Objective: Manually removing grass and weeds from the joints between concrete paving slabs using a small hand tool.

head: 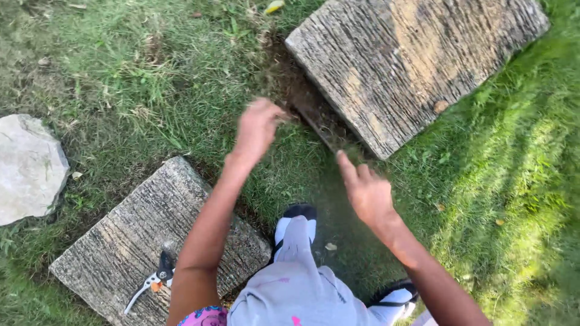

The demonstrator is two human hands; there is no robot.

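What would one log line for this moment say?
left hand: open, at soil edge of upper stone slab | right hand: open, above grass | pruning shears: on lower slab

white rock (27, 166), pruning shears (151, 282), yellow leaf (273, 6)

Two rough, ridged grey stone slabs, one far (411, 60) and one near (139, 241), lie matt in soft grass (139, 78). Dark crumbly soil (305, 99) edges the far slab. A pale rock (30, 166) looks chalky. Pruners (151, 281) show shiny metal handles. Grey cloth trousers (296, 290); smooth white shoe (296, 226).
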